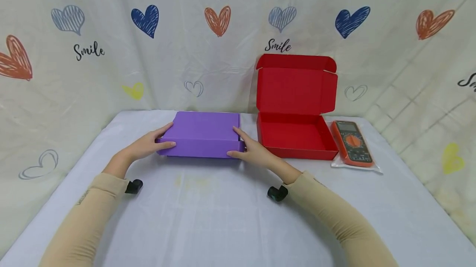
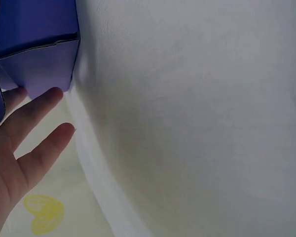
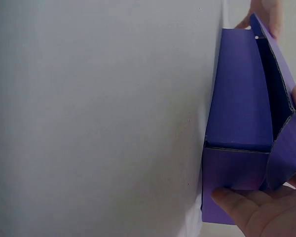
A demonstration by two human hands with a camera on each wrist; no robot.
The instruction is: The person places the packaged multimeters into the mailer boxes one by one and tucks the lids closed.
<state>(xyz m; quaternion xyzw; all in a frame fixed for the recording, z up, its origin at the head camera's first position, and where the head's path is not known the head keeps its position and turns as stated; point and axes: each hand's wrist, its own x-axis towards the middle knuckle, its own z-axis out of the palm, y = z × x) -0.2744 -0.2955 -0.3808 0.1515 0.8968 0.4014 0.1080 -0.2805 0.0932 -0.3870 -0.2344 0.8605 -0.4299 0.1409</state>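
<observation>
Purple box [image 1: 204,128] sits between left hand [image 1: 148,145] and right hand [image 1: 256,152] in the head view, held at both ends, thumbs on its front, with a red box [image 1: 301,153] just right of the right fingers. The left wrist view shows spread fingers [image 2: 37,112] at its end. In the right wrist view, one fingertip touches the end wall [image 3: 237,170], beside the partly raised lid [image 3: 288,148].

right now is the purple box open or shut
Partly open: on the purple box, the right wrist view shows a dark gap between lid and front wall.
</observation>
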